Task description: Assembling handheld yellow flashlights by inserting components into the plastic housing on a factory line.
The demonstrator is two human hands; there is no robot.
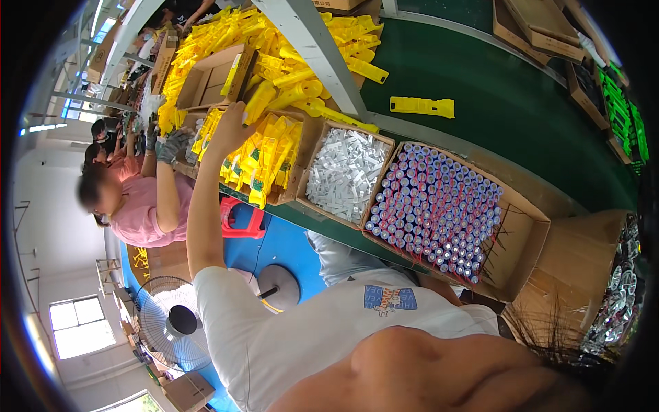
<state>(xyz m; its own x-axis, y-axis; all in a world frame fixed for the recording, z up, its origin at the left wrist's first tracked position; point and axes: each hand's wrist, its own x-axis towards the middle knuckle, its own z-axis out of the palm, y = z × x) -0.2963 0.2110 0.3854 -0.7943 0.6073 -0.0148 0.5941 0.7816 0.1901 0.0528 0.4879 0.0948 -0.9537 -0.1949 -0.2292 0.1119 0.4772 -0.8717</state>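
Observation:
My left arm stretches out to the far left, and my left hand (232,130) is over the yellow plastic parts beside a small open carton (210,79). Its fingers are partly hidden among the yellow pieces, so I cannot tell whether it grips one. Just below that hand, a cardboard box holds yellow plastic housings (269,154), some with small green pieces. To its right stands a box of small white-and-silver pieces (347,172). Further right, a larger box contains purple-wrapped cylindrical cells (432,206) with red and black wires. Only a bit of my right forearm (439,285) shows; its hand is hidden.
A single yellow housing (422,106) lies on the green table (480,96). A grey metal post (316,55) rises beside a large heap of yellow parts (288,41). At left, a person in pink (151,209) wears grey gloves. A fan (182,320) and red stool (244,223) stand below.

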